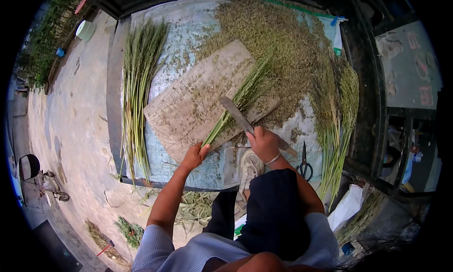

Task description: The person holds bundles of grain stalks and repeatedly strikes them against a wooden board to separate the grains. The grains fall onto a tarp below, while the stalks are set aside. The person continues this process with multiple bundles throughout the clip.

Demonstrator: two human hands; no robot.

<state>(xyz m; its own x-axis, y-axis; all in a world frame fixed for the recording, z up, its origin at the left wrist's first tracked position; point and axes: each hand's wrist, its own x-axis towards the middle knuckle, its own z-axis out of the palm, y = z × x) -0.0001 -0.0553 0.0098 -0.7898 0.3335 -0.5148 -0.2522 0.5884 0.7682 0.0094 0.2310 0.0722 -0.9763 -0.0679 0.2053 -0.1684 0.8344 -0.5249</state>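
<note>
- Lying left of the wooden board (188,102): green stalks (140,73).
- Left hand (193,156), at the board's near corner: closed around the stems of a green bunch (249,87) slanting across the board.
- Right hand (264,143), beside the board's near edge: gripping a flat stick (237,114) over the bunch.
- Right of the board: black scissors (304,163), more stalks (349,95).

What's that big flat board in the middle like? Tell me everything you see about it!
The board is large, flat and pale brown, and looks wooden. It lies at a slant on a bluish sheet. Small plant bits are scattered over its top, and a heap of loose bits spreads beyond its far right side. A bundle of green stalks lies across its right part, hiding some of it. A flat tool crosses over the stalks; I can't tell whether it touches the board.
</note>
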